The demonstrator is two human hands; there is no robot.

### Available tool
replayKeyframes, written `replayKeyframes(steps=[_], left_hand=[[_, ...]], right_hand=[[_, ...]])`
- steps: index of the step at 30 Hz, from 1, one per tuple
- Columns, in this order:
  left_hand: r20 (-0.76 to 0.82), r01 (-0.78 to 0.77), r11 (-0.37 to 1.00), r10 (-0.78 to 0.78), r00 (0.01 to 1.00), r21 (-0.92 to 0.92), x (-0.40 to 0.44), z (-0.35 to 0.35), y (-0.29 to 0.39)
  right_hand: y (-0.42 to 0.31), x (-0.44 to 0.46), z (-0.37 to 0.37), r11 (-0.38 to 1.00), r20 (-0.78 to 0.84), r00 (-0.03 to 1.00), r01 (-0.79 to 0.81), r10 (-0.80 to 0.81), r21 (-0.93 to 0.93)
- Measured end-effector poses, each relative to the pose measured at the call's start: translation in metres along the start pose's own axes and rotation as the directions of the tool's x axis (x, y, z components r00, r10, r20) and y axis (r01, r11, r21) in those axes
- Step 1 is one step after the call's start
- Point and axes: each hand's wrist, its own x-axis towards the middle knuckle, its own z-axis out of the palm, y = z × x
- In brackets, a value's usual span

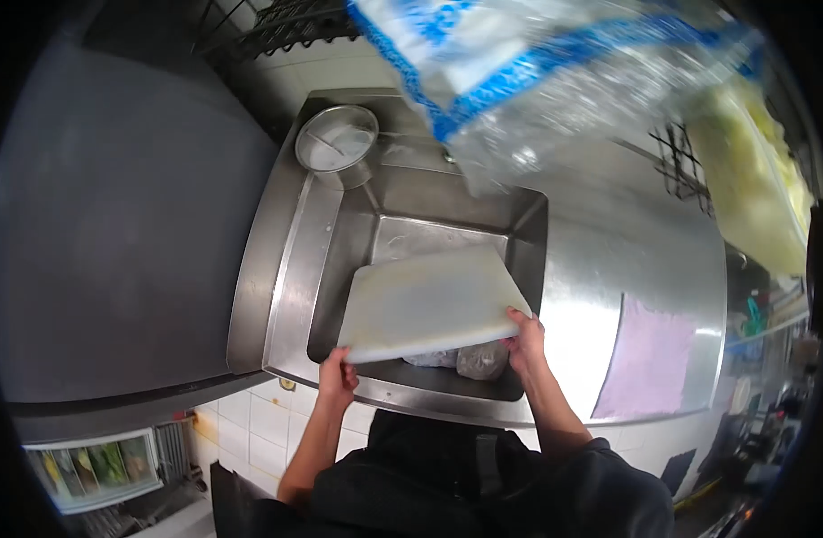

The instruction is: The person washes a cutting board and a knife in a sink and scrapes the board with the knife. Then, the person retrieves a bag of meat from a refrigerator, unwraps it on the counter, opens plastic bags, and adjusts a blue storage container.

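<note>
A white cutting board (434, 300) is held tilted over the steel sink (429, 193), one near corner in each hand. My left hand (339, 375) grips its near left corner, closed with the thumb on top. At the near right corner my right hand (524, 337) is closed on the board, thumb on the upper face. Under the board's near edge, wrapped bundles (483, 360) lie on the sink floor, partly hidden; I cannot make out what is inside them.
A round metal pot (337, 139) with whitish contents stands at the sink's back left corner. A pink cloth (653, 359) lies on the steel counter (591, 269) to the right. Plastic bags (555, 81) hang overhead from a wire rack. A dark grey surface (124, 224) rises on the left.
</note>
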Motion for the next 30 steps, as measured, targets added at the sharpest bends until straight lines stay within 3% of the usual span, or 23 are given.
replayKeyframes(steps=[5, 8, 9, 20, 23, 25, 28, 29, 30], left_hand=[[0.165, -0.001, 0.994, 0.018, 0.986, -0.108, -0.061, -0.029, -0.054], [0.149, -0.068, 0.986, 0.09, 0.985, -0.15, -0.091, -0.029, -0.084], [0.209, -0.049, 0.985, 0.083, 0.974, -0.166, -0.096, -0.033, -0.091], [0.231, -0.097, 0.971, 0.148, 0.962, -0.218, -0.189, -0.065, -0.186], [0.144, -0.196, 0.956, 0.23, 0.962, -0.22, -0.194, -0.072, -0.211], [0.079, -0.285, 0.948, 0.297, 0.952, -0.139, -0.198, -0.081, -0.225], [0.003, -0.306, 0.946, 0.308, 0.951, -0.103, -0.16, -0.128, -0.252], [-0.082, -0.504, 0.854, 0.498, 0.863, -0.129, -0.184, -0.115, -0.252], [-0.178, -0.317, 0.936, 0.289, 0.94, -0.151, -0.143, -0.155, -0.26]], right_hand=[[-0.017, -0.068, -0.032, 0.975, 0.136, 0.967, 0.219, -0.214, -0.029], [-0.025, -0.103, -0.055, 0.96, 0.223, 0.938, 0.279, -0.266, -0.024], [-0.029, -0.117, -0.06, 0.957, 0.234, 0.93, 0.29, -0.283, 0.006], [0.015, -0.181, -0.183, 0.951, 0.181, 0.934, 0.302, -0.309, 0.064], [0.038, -0.163, -0.219, 0.974, 0.302, 0.932, 0.224, -0.201, -0.042], [0.053, -0.138, -0.236, 0.954, 0.336, 0.937, 0.179, -0.091, -0.239], [0.077, -0.111, -0.245, 0.813, 0.407, 0.913, 0.21, 0.037, -0.543], [0.087, -0.109, -0.242, 0.709, 0.428, 0.9, 0.247, 0.085, -0.66], [0.092, -0.116, -0.241, 0.625, 0.471, 0.869, 0.284, 0.153, -0.727]])
